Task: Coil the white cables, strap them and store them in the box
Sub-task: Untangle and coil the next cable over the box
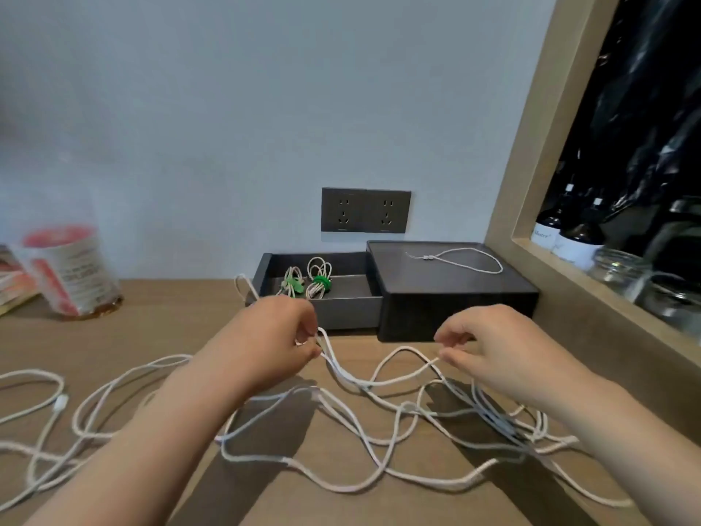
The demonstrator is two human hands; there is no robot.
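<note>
Coiling under way: a person's left hand point(280, 336) and right hand point(489, 347) work a length of braided white cable point(379, 382) above a brown wooden desk point(170, 320), with the job judged well short of finished. The left hand's fingers are curled tight on the cable, and a small loop of it rises behind the knuckles. The right hand's thumb and forefinger are pinched together on the same run, which sags between the two hands. Two small cable bundles, one bound with a pale green strap point(291, 284) and one with a dark green strap point(320, 283), already lie in the open tray of the dark grey sliding box point(341, 309) at the back of the desk, just beyond the left hand. The rest of the white cabling sprawls in a loose tangle point(341, 484) across the desk in front of and beside the hands. No spare strap can be made out. A thin white cord point(470, 260) lies on the box's lid. Left to do, on this showing: finish the coil in hand, bind it, box it, then deal with the tangle; how many cables it holds cannot be told
</note>
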